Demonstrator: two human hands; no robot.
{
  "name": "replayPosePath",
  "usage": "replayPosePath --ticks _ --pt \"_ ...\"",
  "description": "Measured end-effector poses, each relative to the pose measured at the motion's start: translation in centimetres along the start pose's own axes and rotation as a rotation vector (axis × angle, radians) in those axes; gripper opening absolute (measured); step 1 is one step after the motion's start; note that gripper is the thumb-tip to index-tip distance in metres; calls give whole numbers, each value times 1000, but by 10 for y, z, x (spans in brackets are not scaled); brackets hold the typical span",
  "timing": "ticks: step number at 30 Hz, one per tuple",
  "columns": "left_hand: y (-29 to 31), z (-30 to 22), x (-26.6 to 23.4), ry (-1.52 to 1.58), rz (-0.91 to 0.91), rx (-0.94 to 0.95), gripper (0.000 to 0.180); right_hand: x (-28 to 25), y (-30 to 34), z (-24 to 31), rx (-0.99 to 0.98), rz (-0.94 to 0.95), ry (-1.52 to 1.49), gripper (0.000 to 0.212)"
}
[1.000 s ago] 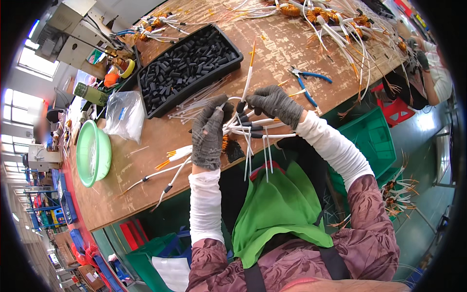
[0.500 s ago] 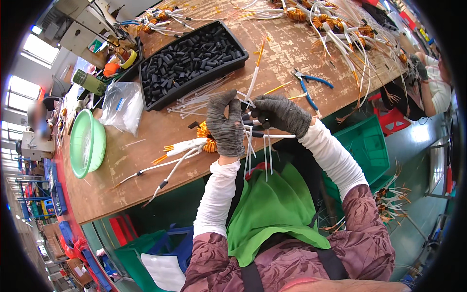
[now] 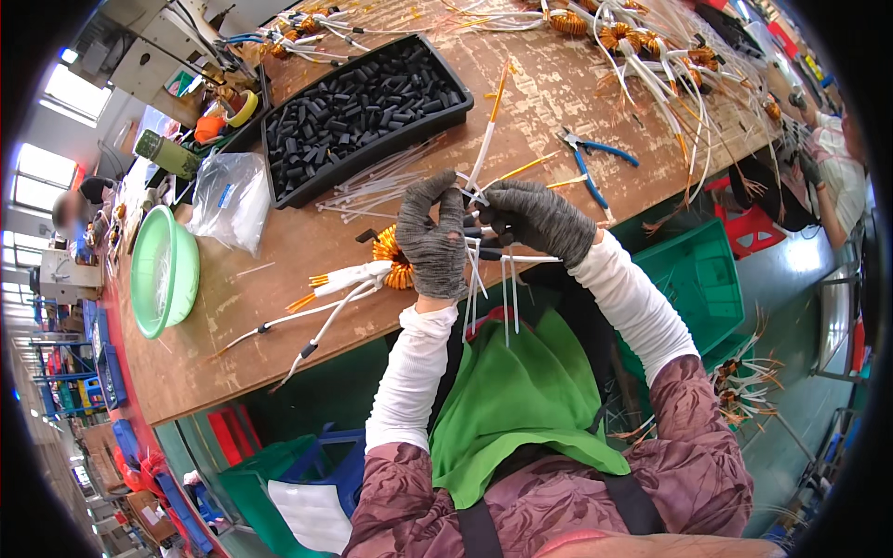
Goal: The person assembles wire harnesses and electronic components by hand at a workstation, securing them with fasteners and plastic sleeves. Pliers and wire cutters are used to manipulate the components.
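My left hand, in a grey glove, is closed with thumb and forefinger pinching a thin white cable tie. Close beside it, my gloved right hand has its fingertips closed at the same tie, next to a white sleeved wire with an orange end. Partly behind my left hand lies an orange-wound ring coil with white leads. Several more cable ties hang down below the hands. Black sleeves show between the hands, but my fingers hide the exact grip.
A black tray of short black tubes stands beyond my left hand, with loose cable ties along it. Blue-handled pliers lie to the right. A green basin and clear bag are left. More coils lie far right.
Both hands stay together at the cable tie with only slight finger movement. The hanging ties have shifted a little. At the far right, a co-worker's arms have moved.
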State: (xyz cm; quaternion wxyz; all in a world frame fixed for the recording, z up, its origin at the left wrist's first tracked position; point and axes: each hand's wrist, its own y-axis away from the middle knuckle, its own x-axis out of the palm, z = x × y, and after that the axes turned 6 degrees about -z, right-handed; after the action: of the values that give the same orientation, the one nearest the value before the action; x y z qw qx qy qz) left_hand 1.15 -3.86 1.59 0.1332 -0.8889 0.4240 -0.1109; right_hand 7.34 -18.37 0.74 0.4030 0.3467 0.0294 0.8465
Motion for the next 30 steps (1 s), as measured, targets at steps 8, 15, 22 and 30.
replayPosePath --ticks 8,15,22,30 --pt "7 9 -5 -134 180 268 20 12 11 5 -134 -56 268 25" --pt "14 6 -14 -418 202 716 36 13 21 6 -443 1 797 25" --pt "-3 12 1 -585 131 766 27 40 37 -17 -725 52 971 15" --pt "4 26 -3 -226 374 -63 32 32 55 0 -601 144 809 17"
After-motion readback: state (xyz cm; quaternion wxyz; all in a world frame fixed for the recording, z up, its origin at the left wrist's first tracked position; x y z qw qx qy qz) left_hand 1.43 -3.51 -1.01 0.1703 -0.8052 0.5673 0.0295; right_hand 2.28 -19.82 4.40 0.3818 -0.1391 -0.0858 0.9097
